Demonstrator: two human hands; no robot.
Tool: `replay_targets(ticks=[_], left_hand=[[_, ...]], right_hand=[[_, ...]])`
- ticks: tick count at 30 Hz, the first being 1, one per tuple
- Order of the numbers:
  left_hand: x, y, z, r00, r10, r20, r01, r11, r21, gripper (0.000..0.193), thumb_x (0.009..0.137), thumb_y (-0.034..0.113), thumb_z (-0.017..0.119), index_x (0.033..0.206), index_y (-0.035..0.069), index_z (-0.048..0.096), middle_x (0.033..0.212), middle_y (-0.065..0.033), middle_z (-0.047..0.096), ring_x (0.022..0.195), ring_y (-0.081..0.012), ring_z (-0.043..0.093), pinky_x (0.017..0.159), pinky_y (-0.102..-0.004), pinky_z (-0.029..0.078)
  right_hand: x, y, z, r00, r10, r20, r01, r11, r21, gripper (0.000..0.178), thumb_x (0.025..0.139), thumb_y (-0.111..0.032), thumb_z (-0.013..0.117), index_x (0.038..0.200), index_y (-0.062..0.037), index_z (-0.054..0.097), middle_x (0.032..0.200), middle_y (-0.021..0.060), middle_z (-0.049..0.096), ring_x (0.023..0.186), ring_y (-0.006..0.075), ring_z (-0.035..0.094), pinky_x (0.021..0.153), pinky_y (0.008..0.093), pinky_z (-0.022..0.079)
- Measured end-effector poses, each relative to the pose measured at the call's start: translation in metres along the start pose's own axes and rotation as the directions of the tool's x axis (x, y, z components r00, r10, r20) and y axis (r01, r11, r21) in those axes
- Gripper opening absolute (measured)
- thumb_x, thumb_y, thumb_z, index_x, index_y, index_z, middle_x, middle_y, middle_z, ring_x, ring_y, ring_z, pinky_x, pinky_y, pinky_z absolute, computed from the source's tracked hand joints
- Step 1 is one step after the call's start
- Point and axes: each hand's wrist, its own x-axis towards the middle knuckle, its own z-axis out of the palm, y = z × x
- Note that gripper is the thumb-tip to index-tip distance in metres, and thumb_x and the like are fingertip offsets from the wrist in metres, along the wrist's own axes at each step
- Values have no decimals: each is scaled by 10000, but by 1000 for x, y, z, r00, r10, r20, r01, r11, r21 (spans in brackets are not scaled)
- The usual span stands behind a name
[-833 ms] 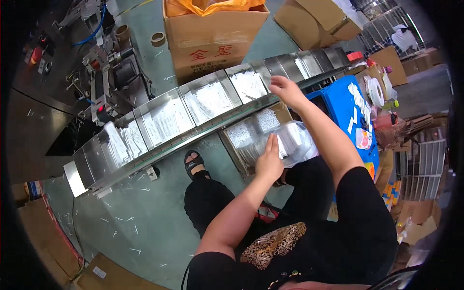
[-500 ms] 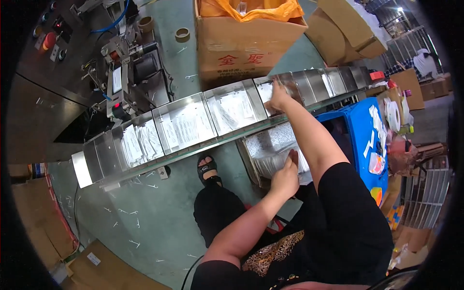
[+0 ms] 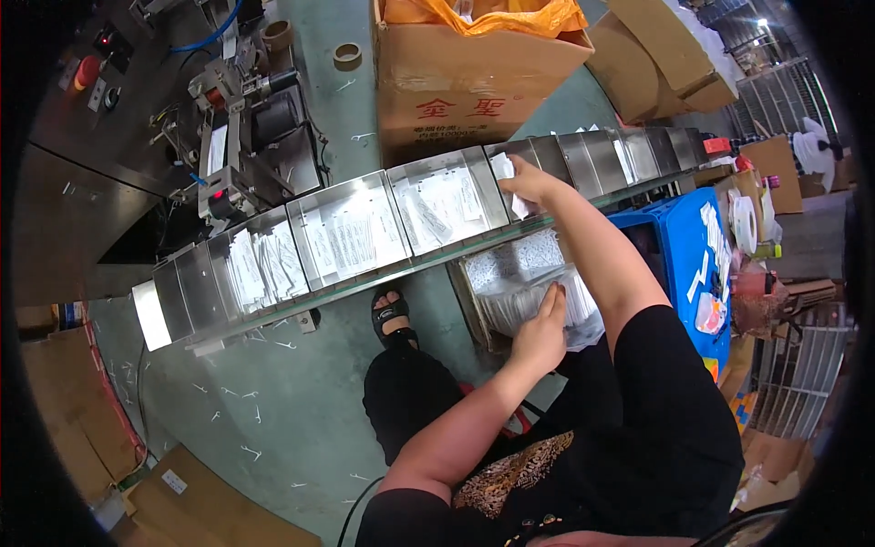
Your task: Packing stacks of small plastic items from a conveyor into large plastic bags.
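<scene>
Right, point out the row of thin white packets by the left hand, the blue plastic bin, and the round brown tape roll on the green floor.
Row of thin white packets (image 3: 516,314): head view, its left part.
Blue plastic bin (image 3: 682,244): head view, bare blue surface.
Brown tape roll (image 3: 347,65): head view, the ring's near side.

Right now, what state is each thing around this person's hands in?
Long silver metal trough, divided, several compartments holding flat white strips
Right hand, at white strips in one compartment, firmness of grip unclear
Left hand, fingers extended, beside stacked flat white pieces
Low brown cardboard box, open, holding those pieces
Tall brown cardboard box, open, lined with orange plastic sheet
Brown tape roll, lying flat
</scene>
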Motion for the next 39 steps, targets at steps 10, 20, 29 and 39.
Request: replay_targets(ticks=[10, 20, 29, 39], left_hand=[[-4, 0, -5, 999, -40, 13, 40, 999, -33, 674, 695, -1, 467, 1339, 15, 268, 1397, -171, 267, 980, -368, 547, 791, -412, 477], [-1, 0, -4, 998, -58, -6, 58, 998, -31, 675, 697, 3, 464, 1341, 19, 264, 1403, -167, 258, 965, -379, 550, 789, -416, 473], [5, -3, -1, 1000, -20, -7, 20, 999, -38, 678, 694, 12, 493, 1330, 0, 261, 1410, -167, 244, 900, -397, 573, 764, -441, 480], [30, -26, -1, 883, -134, -450, -22, 946, -324, 401, 806, 83, 493, 1204, 29, 486, 1233, -193, 477, 1146, -301, 463, 965, -352, 357]], right_hand=[[-18, -29, 17, 976, 216, 32, -208, 880, 428, 763, 752, -297, 680, 1316, 7, 265, 1199, 149, 506, 1042, 228, 526, 826, 367, 439], [-20, -34, 22, 983, 182, 36, -167, 782, 601, 732, 778, -352, 644, 1317, -21, 274, 1229, 140, 482, 1031, 246, 540, 804, 392, 470], [-57, -62, 18, 986, -81, -148, 133, 912, 387, 576, 673, -43, 689, 1169, 14, 402, 1067, 129, 560, 938, 191, 557, 808, 324, 455], [-176, -48, -19, 954, -144, -263, 293, 629, 720, 388, 749, -47, 586, 1120, -39, 472, 978, 74, 589, 869, 181, 595, 721, 333, 512]])
